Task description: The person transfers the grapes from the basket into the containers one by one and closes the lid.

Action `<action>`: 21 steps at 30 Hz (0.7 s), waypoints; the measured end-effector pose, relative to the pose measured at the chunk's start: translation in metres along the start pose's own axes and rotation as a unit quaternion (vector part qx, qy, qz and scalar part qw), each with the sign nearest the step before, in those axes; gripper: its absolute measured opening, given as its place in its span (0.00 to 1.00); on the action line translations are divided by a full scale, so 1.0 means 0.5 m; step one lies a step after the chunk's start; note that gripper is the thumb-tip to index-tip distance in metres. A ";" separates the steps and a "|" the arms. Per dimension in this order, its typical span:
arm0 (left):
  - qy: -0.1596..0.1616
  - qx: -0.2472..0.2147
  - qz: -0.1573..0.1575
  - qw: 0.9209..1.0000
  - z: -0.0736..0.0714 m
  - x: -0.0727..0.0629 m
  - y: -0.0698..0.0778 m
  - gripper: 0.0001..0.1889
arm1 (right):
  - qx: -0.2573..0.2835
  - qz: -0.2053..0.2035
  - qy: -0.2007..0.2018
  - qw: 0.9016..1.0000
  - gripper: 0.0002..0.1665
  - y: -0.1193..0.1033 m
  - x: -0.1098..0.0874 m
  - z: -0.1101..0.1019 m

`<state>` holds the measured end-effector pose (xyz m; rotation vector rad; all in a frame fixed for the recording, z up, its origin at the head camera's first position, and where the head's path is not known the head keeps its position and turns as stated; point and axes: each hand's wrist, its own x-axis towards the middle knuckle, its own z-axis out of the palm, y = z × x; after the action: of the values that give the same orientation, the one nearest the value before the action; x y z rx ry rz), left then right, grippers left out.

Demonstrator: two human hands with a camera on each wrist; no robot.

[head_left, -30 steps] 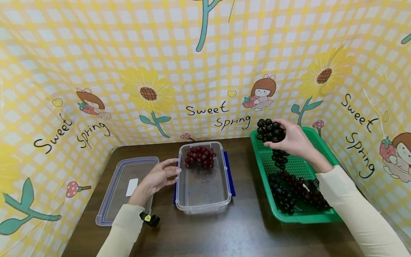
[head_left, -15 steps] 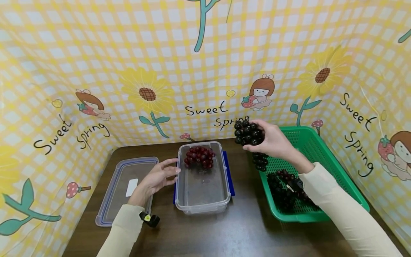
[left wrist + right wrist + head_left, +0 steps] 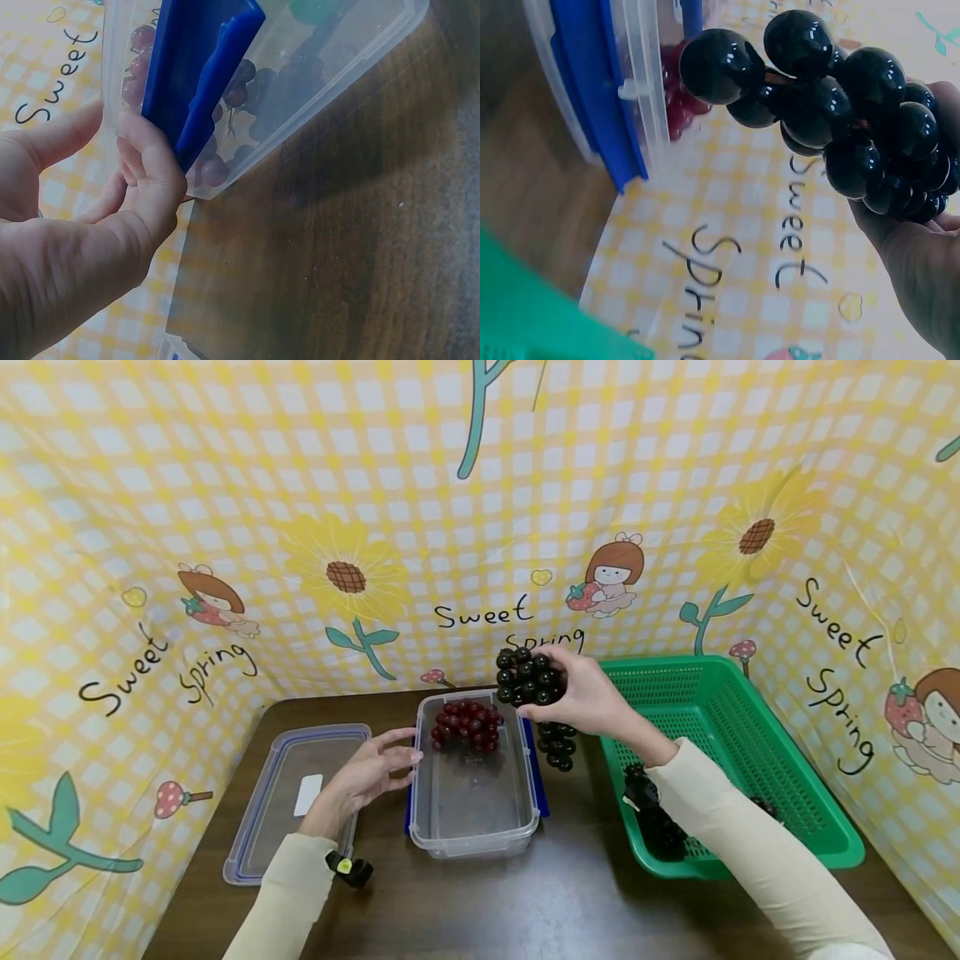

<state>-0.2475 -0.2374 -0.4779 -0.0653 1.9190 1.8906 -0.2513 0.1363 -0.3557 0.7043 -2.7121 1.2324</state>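
Observation:
My right hand (image 3: 588,697) grips a bunch of black grapes (image 3: 527,677) and holds it up by the far right corner of the clear plastic box (image 3: 476,845). The lower end of the bunch hangs beneath the hand, outside the box's right side in the head view. Inside the box, at its far end, lies a bunch of dark red grapes (image 3: 467,727). Fingertips of my left hand (image 3: 367,777) touch the box's left side, beside a folded-down blue latch (image 3: 202,82). The right wrist view shows the black grapes (image 3: 817,112) close up, covering part of the fingers.
A green basket (image 3: 806,768) on the right contains more dark grapes (image 3: 663,831), partly hidden by my right forearm. To the left of the box, the clear lid (image 3: 273,814) lies on the brown table (image 3: 480,918). A checked yellow cloth (image 3: 420,485) rises behind.
My right hand has carried the black grapes leftward from above the green basket to the box's right edge. The left hand, box and red grapes stay where they were.

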 end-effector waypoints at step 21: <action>0.004 0.000 -0.002 1.000 0.002 -0.002 0.002 0.35 | 0.085 0.019 -0.041 0.995 0.45 -0.055 0.032 0.173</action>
<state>-0.2466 -0.2367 -0.4767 -0.0766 1.9219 1.8899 -0.2438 0.0514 -0.3908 0.7411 -2.7200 1.4891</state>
